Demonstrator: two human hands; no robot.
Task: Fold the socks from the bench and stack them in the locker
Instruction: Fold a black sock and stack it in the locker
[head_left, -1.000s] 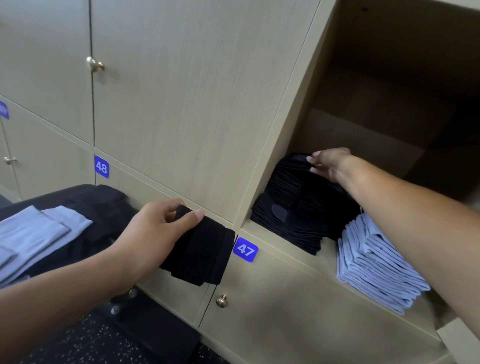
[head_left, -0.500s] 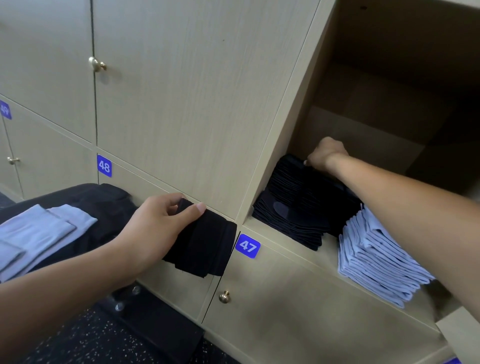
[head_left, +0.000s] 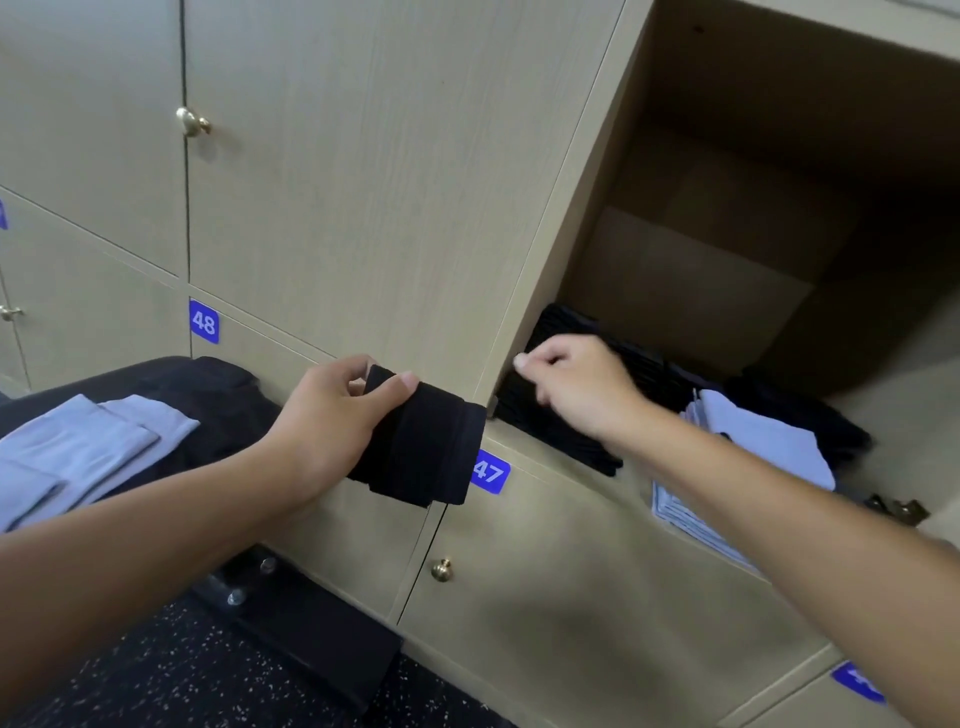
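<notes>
At centre frame the left hand grips a folded black sock bundle just outside the open locker. Beyond it, the right hand, fingers curled and blurred, sits over the black sock stack inside; I cannot tell whether it holds anything. Grey socks lie on the surface at left.
</notes>
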